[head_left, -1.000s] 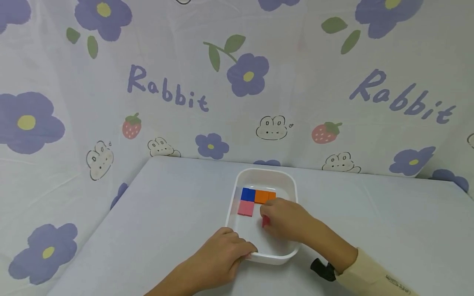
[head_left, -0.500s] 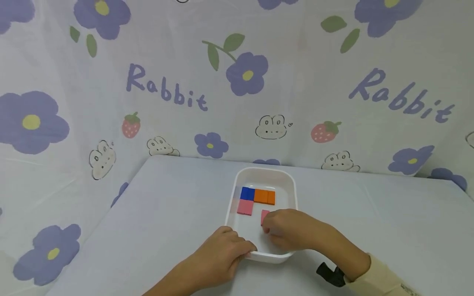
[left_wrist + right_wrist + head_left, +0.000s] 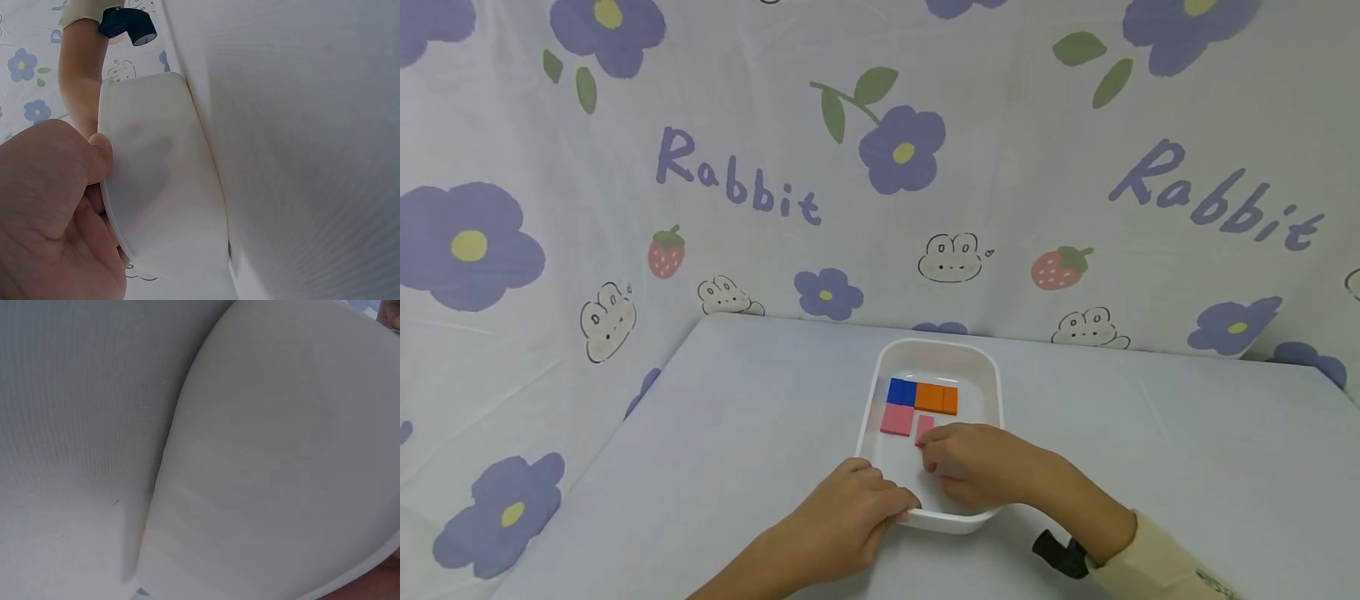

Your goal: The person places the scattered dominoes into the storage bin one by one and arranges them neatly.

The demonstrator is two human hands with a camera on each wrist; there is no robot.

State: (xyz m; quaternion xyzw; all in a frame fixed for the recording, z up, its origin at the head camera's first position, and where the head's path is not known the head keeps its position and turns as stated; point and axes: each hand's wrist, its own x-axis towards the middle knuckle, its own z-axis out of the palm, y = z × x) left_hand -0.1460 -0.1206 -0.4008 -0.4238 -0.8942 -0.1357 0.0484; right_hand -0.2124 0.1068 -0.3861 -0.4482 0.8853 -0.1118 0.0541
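My left hand [image 3: 848,521] grips the near-left corner of a white plastic tray [image 3: 940,523]; in the left wrist view the thumb of that hand [image 3: 56,187] lies against the tray's rim. Over the near right part of the tray is my right hand [image 3: 988,465], its fingertips touching the lower right of a small flat pink tile [image 3: 925,428]. That tile lies slightly tilted on the tray floor, just apart from a pink block [image 3: 897,420]. Behind them, blue tiles [image 3: 902,392] and orange tiles [image 3: 936,398] form a touching row. The right wrist view mostly shows the tray's outer wall [image 3: 281,437].
The tray stands on a white-covered table [image 3: 760,417]. Behind it hangs a white curtain [image 3: 865,233] printed with flowers, strawberries and rabbits. A black device [image 3: 1060,554] is strapped at the right wrist, beside a beige sleeve [image 3: 1157,562].
The single pink tile, mostly covered by my right hand a second ago, now shows and has slid left and slightly away, nearer the pink block. My left hand stays on the tray.
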